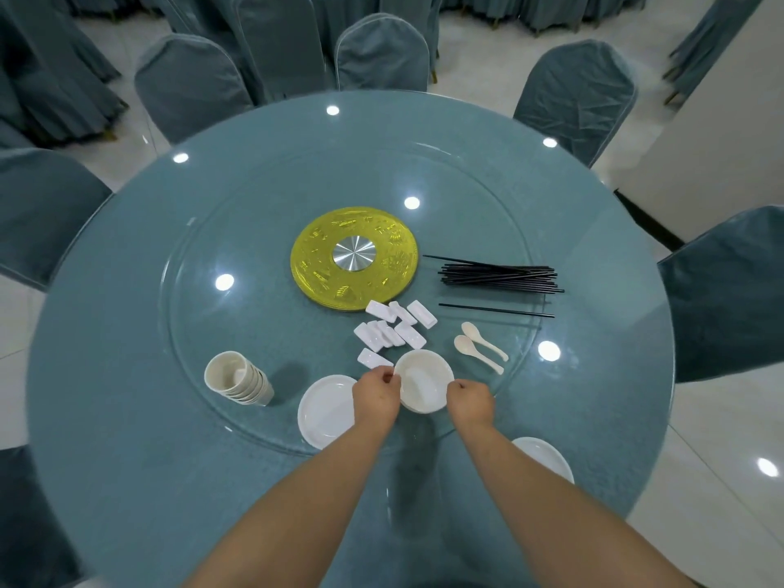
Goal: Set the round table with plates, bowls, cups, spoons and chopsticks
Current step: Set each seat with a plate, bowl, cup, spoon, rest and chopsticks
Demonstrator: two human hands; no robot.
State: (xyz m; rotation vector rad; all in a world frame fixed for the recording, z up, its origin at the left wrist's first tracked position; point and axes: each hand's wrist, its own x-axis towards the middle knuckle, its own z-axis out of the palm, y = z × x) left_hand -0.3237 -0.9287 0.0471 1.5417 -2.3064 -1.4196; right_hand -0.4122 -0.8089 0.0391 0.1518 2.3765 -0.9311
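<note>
We have the white bowl point(424, 380) between our two hands on the glass turntable point(263, 231), near its front edge; it may be a nested stack, though we cannot tell. Our left hand point(376, 391) pinches the rim on one side with curled fingers, and our right hand point(470, 400) does the same on the opposite side. It looks rigid, smooth and glossy, so we judge it slippery and breakable, and light if single; opposite rim points seem the sound hold, lifted level. Just left lies a white plate point(324, 411), and another plate point(545, 456) sits on the blue table point(106, 375) by our right forearm. Beyond are nested cups point(237, 377), white rests point(392, 328), two spoons point(481, 345) and black chopsticks point(500, 275)
</note>
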